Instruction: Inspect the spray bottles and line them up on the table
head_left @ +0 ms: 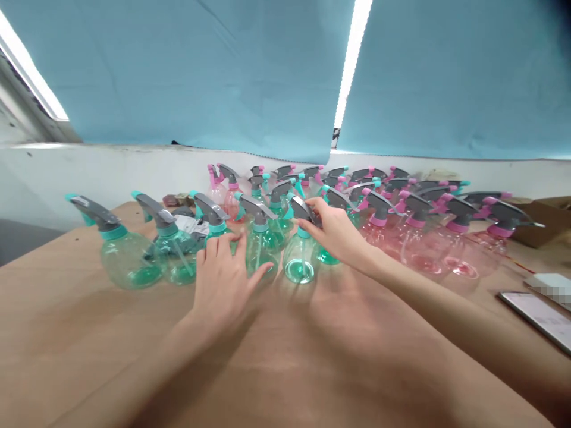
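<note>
My right hand [336, 233] is closed around the grey trigger head of a clear green spray bottle [300, 261], which stands upright on the table. My left hand [224, 270] is open, thumb stretched apart from the fingers, in front of a green spray bottle with a turquoise collar [217, 227]. Whether its fingertips touch that bottle I cannot tell. Between my hands stands another green spray bottle [262, 246]. Two more green ones, the outer spray bottle [129, 261] and its neighbour [175, 258], are left of my left hand.
Pink spray bottles [419, 244] stand in rows to the right, with several mixed ones behind. A phone [542, 315] lies at the right edge of the wooden table [285, 356], near a white object [551, 285] and a cardboard box [542, 220]. Blue sheeting [200, 77] hangs behind.
</note>
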Demonstrator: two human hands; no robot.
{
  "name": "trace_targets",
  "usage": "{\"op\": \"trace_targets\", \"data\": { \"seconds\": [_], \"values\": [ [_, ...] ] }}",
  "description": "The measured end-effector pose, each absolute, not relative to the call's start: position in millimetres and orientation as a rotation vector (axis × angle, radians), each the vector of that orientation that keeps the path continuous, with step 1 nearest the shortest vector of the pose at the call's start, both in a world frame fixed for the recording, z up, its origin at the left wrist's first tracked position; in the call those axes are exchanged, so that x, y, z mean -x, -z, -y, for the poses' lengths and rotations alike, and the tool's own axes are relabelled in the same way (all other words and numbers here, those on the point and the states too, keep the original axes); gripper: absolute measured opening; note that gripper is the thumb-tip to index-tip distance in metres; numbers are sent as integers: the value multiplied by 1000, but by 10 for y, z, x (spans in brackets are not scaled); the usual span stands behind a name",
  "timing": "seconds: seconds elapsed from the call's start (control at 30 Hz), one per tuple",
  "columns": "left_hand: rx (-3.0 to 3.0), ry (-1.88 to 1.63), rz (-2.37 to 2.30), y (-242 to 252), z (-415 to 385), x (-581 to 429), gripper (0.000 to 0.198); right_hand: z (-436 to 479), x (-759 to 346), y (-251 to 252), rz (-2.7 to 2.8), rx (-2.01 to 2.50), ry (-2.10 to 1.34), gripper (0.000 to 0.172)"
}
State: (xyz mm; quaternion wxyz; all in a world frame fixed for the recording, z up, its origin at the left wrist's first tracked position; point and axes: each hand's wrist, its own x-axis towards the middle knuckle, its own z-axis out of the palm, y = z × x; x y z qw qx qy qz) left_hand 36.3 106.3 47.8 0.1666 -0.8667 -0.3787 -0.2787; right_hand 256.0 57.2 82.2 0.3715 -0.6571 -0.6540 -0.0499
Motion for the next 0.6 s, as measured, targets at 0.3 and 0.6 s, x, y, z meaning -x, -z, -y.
{"op": "trace_targets", "data": {
  "seconds": [0.3, 0.6],
  "values": [
    [3254, 824, 1050, -161, -485, -337, 66, 92, -2332, -844, 1690, 1581, -27, 24],
    [3709, 975, 854, -88, -142, -753, 61, 591, -2591, -716, 1703, 1378, -224, 34]
  ]
}}
